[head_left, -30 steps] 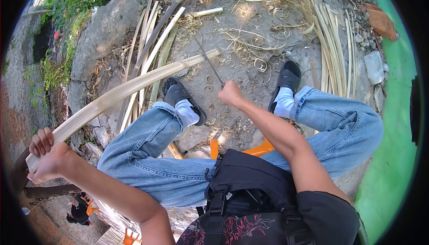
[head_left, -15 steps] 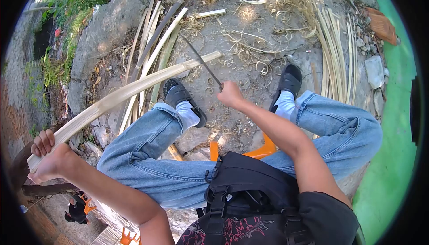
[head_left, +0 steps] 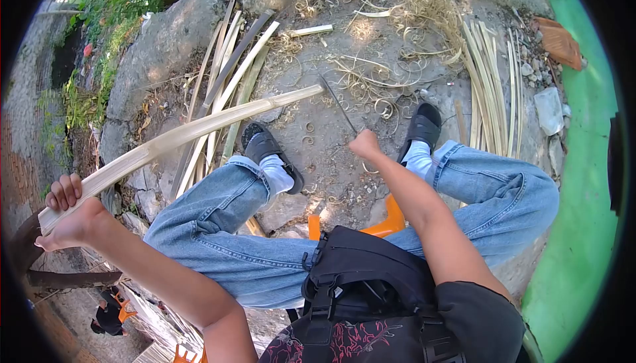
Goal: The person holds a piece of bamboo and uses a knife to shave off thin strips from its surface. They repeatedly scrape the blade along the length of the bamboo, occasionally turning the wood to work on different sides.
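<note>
My left hand (head_left: 74,216) is wrapped round the near end of a long, pale bamboo strip (head_left: 192,134), out at the left. The strip slants up and away across the ground, passing over my left leg's side toward the middle. In my right fist (head_left: 365,144) is a knife with a long, thin, dark blade (head_left: 340,104). Its handle is hidden inside the fingers. The blade points up and left, and its tip overlaps the far end of the strip in this view.
Bamboo strips (head_left: 228,85) lie beyond my left sandal (head_left: 263,143). A second bundle (head_left: 487,85) rests beyond my right sandal (head_left: 424,128). Curled shavings (head_left: 424,22) litter the ground. An orange stool (head_left: 391,217) is under me. Another person (head_left: 108,313) is far back left.
My right hand has moved right, drawing the knife blade from across the strip to its far end. My left hand keeps hold of the strip, almost in place.
</note>
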Tool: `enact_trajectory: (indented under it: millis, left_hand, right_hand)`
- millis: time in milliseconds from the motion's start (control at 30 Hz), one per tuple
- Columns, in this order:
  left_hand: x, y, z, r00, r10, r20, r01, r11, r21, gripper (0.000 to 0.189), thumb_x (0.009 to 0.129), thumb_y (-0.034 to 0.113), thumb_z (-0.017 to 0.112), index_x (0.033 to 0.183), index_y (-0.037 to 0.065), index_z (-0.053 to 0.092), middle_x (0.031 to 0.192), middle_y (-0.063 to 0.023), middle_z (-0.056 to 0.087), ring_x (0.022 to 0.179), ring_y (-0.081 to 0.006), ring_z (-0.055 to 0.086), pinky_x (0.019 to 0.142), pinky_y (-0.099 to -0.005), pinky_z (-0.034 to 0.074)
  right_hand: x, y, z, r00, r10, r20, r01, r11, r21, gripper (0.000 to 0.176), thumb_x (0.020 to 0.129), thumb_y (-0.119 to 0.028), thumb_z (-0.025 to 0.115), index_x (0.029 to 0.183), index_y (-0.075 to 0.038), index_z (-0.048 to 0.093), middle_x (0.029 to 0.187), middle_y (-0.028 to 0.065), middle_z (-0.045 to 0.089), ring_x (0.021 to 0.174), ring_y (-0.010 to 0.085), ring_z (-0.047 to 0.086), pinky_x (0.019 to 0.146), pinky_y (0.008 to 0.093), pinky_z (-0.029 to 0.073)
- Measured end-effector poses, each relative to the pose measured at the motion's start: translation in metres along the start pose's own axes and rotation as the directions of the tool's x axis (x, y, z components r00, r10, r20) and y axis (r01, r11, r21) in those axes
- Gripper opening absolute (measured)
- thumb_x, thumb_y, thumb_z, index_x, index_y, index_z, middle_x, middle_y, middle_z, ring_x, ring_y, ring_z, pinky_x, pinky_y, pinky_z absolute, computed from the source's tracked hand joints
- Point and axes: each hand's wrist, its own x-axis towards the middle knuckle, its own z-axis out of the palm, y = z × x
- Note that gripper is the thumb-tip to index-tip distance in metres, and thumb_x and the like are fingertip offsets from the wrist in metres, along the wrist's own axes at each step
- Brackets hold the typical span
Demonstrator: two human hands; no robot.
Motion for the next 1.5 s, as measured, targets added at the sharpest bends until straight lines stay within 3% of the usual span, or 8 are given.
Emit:
enact_trajectory:
  millis: [333, 433, 567, 667, 867, 1000, 1233, 1500]
  left_hand:
    - [0.005, 0.009, -0.015, 0.995, 0.031, -0.09, -0.033, 0.999, -0.026, 0.07, 0.082, 0.076, 0.013, 0.065, 0.01, 0.03, 0.055, -0.0028, 0.025, 0.049, -0.0143, 0.022, 0.047, -0.0288, 0.018]
    - [0.004, 0.01, -0.017, 0.984, 0.033, -0.177, -0.036, 0.999, -0.013, 0.069, 0.084, 0.075, 0.015, 0.065, 0.01, 0.03, 0.056, -0.0025, 0.026, 0.049, -0.014, 0.022, 0.047, -0.0293, 0.018]
    - [0.011, 0.008, -0.027, 1.0, -0.008, -0.014, 0.006, 0.993, -0.118, 0.075, 0.082, 0.08, 0.019, 0.068, 0.008, 0.036, 0.062, -0.0041, 0.031, 0.055, -0.0173, 0.029, 0.054, -0.0306, 0.027]
    - [0.008, 0.005, -0.027, 0.999, 0.004, 0.047, 0.005, 0.98, -0.199, 0.068, 0.086, 0.07, 0.035, 0.076, 0.004, 0.044, 0.072, -0.0086, 0.044, 0.063, -0.0233, 0.044, 0.066, -0.0352, 0.04]
    - [0.005, 0.011, -0.026, 0.978, 0.035, 0.207, -0.001, 0.986, -0.166, 0.055, 0.091, 0.051, 0.048, 0.103, -0.003, 0.048, 0.103, -0.0243, 0.061, 0.092, -0.0332, 0.064, 0.083, -0.04, 0.05]
    - [-0.012, 0.022, -0.007, 0.936, 0.16, 0.313, -0.104, 0.977, -0.188, 0.047, 0.092, 0.039, 0.056, 0.108, -0.005, 0.05, 0.098, -0.0224, 0.064, 0.083, -0.0312, 0.066, 0.079, -0.0371, 0.052]
    - [-0.026, 0.037, 0.009, 0.893, 0.11, 0.436, 0.136, 0.858, -0.495, 0.048, 0.094, 0.044, 0.05, 0.097, -0.004, 0.056, 0.072, -0.0086, 0.052, 0.066, -0.0208, 0.049, 0.072, -0.0351, 0.039]
    - [-0.089, 0.042, 0.043, 0.951, 0.054, 0.305, 0.128, 0.828, -0.546, 0.047, 0.091, 0.049, 0.047, 0.075, 0.005, 0.048, 0.066, -0.0065, 0.044, 0.063, -0.0186, 0.043, 0.066, -0.0339, 0.035]
  right_hand:
    - [-0.031, -0.038, -0.017, 0.991, 0.073, 0.116, -0.095, 0.976, 0.197, 0.033, 0.067, -0.022, 0.066, 0.082, 0.007, 0.066, 0.088, 0.0265, 0.066, 0.085, 0.0383, 0.065, 0.077, 0.0414, 0.05]
    - [-0.049, -0.051, 0.003, 0.995, -0.084, -0.058, 0.09, 0.99, 0.113, 0.041, 0.069, -0.027, 0.067, 0.088, 0.009, 0.064, 0.096, 0.0286, 0.064, 0.093, 0.0383, 0.064, 0.082, 0.0405, 0.051]
    - [-0.052, -0.044, 0.018, 0.994, -0.112, -0.004, 0.112, 0.99, 0.082, 0.041, 0.068, -0.029, 0.068, 0.083, 0.009, 0.065, 0.093, 0.029, 0.065, 0.092, 0.0395, 0.064, 0.081, 0.0409, 0.05]
    - [-0.047, -0.041, -0.003, 0.998, -0.058, 0.019, 0.057, 0.997, 0.054, 0.037, 0.07, -0.031, 0.067, 0.067, 0.005, 0.061, 0.063, 0.0177, 0.062, 0.056, 0.0272, 0.062, 0.053, 0.0379, 0.049]
    - [-0.119, -0.103, -0.117, 0.994, -0.07, 0.088, 0.074, 0.997, -0.037, 0.037, 0.071, -0.032, 0.068, 0.069, 0.004, 0.063, 0.06, 0.0142, 0.06, 0.053, 0.0226, 0.06, 0.054, 0.0374, 0.047]
    - [-0.164, -0.111, -0.157, 0.921, -0.39, 0.028, 0.388, 0.92, 0.052, 0.041, 0.076, -0.035, 0.067, 0.062, 0.002, 0.057, 0.054, 0.0093, 0.055, 0.048, 0.0172, 0.052, 0.049, 0.0341, 0.041]
    - [-0.272, -0.147, -0.173, 0.885, -0.422, 0.194, 0.288, 0.826, 0.485, 0.064, 0.092, -0.057, 0.045, 0.057, -0.003, 0.051, 0.049, 0.0013, 0.045, 0.046, 0.0108, 0.044, 0.045, 0.0307, 0.035]
    - [-0.289, -0.164, -0.151, 0.653, -0.754, -0.066, 0.694, 0.563, 0.449, 0.065, 0.097, -0.056, 0.03, 0.064, -0.004, 0.048, 0.048, -0.0003, 0.039, 0.043, 0.0079, 0.038, 0.042, 0.0248, 0.03]
